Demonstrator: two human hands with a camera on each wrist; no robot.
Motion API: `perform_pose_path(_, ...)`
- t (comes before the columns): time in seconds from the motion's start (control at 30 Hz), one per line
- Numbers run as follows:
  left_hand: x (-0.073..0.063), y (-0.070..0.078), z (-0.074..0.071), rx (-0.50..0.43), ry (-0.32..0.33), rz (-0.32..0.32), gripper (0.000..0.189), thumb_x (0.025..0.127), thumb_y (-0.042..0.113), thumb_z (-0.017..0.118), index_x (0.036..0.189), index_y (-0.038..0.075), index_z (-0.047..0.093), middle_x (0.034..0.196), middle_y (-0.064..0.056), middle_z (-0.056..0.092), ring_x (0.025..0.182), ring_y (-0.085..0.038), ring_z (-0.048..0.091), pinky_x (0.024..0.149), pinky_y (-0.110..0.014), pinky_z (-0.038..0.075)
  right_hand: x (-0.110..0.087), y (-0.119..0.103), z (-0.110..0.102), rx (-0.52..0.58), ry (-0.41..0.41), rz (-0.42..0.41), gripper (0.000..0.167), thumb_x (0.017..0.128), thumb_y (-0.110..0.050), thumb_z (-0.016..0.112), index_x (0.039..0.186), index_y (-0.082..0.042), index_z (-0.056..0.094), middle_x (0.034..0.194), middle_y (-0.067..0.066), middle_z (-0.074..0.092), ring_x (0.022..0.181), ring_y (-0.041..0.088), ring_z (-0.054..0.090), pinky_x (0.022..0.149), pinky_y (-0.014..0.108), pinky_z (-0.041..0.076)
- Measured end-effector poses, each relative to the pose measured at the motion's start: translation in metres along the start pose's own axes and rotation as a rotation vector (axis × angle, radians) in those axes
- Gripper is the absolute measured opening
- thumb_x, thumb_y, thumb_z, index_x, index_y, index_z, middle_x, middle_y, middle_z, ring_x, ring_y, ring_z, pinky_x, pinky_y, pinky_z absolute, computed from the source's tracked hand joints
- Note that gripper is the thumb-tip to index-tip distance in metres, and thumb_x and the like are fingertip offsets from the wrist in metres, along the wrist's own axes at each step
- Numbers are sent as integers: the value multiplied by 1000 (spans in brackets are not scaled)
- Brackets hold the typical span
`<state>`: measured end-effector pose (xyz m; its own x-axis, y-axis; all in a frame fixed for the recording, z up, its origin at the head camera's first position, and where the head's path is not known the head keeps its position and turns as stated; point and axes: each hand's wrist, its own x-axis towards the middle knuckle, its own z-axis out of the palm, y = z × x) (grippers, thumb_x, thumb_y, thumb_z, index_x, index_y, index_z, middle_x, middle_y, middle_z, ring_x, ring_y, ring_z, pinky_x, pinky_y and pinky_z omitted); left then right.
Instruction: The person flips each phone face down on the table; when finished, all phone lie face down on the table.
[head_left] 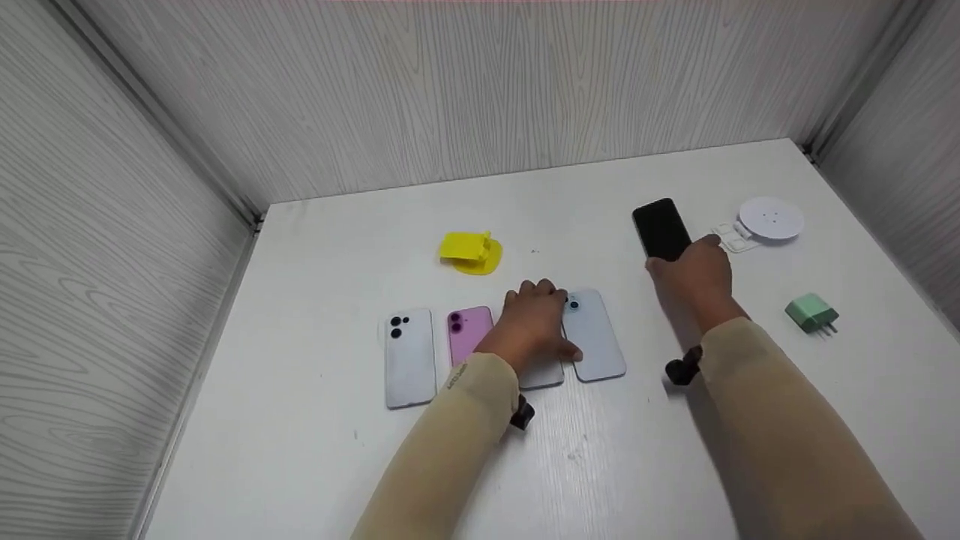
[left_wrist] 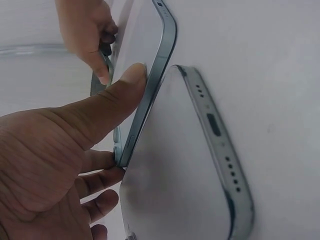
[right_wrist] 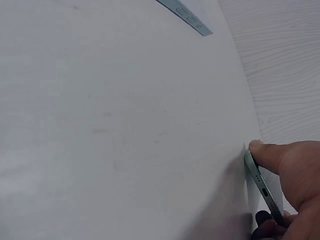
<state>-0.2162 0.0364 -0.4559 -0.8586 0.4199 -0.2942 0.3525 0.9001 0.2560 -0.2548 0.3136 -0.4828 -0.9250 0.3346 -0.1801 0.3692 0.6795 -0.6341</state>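
Note:
My left hand (head_left: 531, 319) bends over a whitish phone (head_left: 546, 375) in a row of phones lying back up. Its thumb and fingertips touch the near side of the light blue phone (head_left: 596, 337), as the left wrist view shows; the thumb tip (left_wrist: 135, 74) lies along that edge. To the right, my right hand (head_left: 697, 277) grips the lower end of a black phone (head_left: 661, 229) whose dark face is up. In the right wrist view, thumb and fingers hold opposite sides of this phone (right_wrist: 265, 190), its port end towards the camera.
Left in the row lie a pink phone (head_left: 469, 328) and a white phone (head_left: 410, 360). Behind them is a yellow folding stand (head_left: 469, 251). At the right are a white round-based piece (head_left: 772, 219) and a green charger plug (head_left: 810, 311). Wood-grain panels (head_left: 480, 90) border the table.

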Motion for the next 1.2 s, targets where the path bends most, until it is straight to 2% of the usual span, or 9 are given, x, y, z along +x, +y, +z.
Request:
perform_pose_path(0.1,0,0,0,-8,2,2,99,83,54,94,164,15,50,162,-5,50,140,-27,44,123,-45,38,-1,3,-2,53,54,-81,84,103,-33,67,154,21,28,140,45,56,138,54,55,118,62,44)
perform_pose_path(0.2,0,-2,-1,-26,8,-10,100,83,52,95,164,15,49,162,-5,49,140,-27,44,124,-45,37,-7,4,-2,92,110,-162,56,104,-27,66,136,16,49,127,37,64,127,50,60,111,60,48)
perform_pose_path(0.33,1,-4,1,-33,9,-10,101,83,53,95,165,15,49,163,-5,49,140,-27,44,123,-45,37,-19,4,0,86,162,-226,42,103,-28,67,120,10,60,110,27,69,109,42,64,96,54,51)
perform_pose_path(0.47,2,-5,3,-33,14,-6,102,82,53,95,165,15,49,163,-5,49,140,-27,44,124,-45,37,-33,6,4,70,186,-265,36,103,-27,69,114,6,60,99,23,69,97,38,65,84,47,50)
perform_pose_path(0.6,2,-4,2,-31,11,-10,101,82,53,95,165,15,49,164,-6,49,141,-28,44,125,-46,37,-45,6,6,43,185,-290,33,104,-26,69,112,5,59,95,22,69,91,36,65,77,44,49)
perform_pose_path(0.83,3,-1,1,-45,-9,-20,101,82,51,95,165,15,49,163,-5,49,141,-27,43,126,-45,36,-62,7,5,-10,159,-300,32,105,-27,69,111,3,59,98,25,74,89,37,68,76,45,51)
perform_pose_path(1.2,4,0,4,-31,-1,-13,100,82,51,95,164,15,50,163,-5,50,141,-28,45,125,-46,37,-90,18,6,-3,153,-335,27,103,-24,71,106,1,59,92,21,73,84,34,66,73,42,47)
